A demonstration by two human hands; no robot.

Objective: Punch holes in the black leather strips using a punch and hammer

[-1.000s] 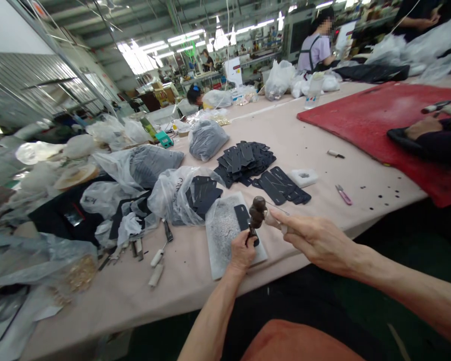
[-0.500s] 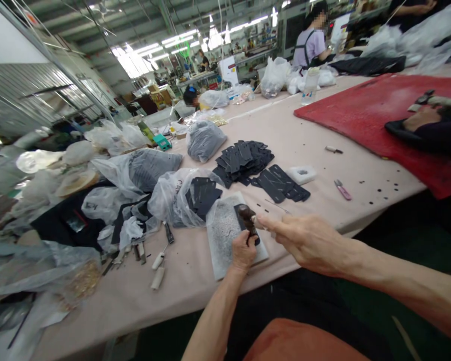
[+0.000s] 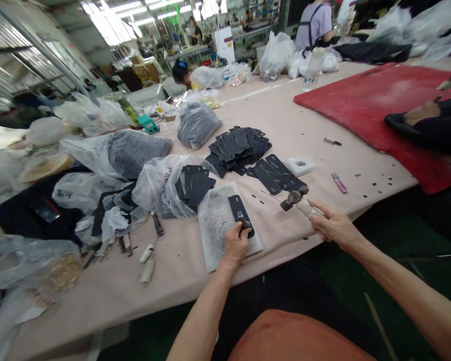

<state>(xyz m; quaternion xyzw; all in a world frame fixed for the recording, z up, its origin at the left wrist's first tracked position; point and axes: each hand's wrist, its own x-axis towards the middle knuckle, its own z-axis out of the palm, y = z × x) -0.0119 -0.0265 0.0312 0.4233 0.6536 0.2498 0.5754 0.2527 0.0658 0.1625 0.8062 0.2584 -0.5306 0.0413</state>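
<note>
My left hand [image 3: 236, 244] is closed round a short metal punch [image 3: 243, 218], held upright on a black slotted piece [image 3: 236, 204]. That piece lies on a worn white board [image 3: 216, 220] at the table's near edge. To the right, my right hand [image 3: 328, 224] grips the wrapped handle of a hammer [image 3: 293, 198], its dark head raised over the table, apart from the punch. Several flat black pieces [image 3: 272, 173] lie just beyond the hammer, beside a larger heap [image 3: 238, 145] of the same kind. More of them [image 3: 195, 184] spill from a clear plastic bag [image 3: 161, 188] left of the board.
Pink-handled thread snips [image 3: 339, 183], a small knife [image 3: 332, 141] and a white block [image 3: 299, 165] lie to the right. Loose hand tools [image 3: 147, 253] rest at the left. A red mat [image 3: 379, 105] covers the far right, with another person's dark sleeve [image 3: 432, 123] over it.
The hammer has swung up and right, away from the punch. My left hand stays at the board, and the punch and black piece now show. The whole view has shifted slightly.
</note>
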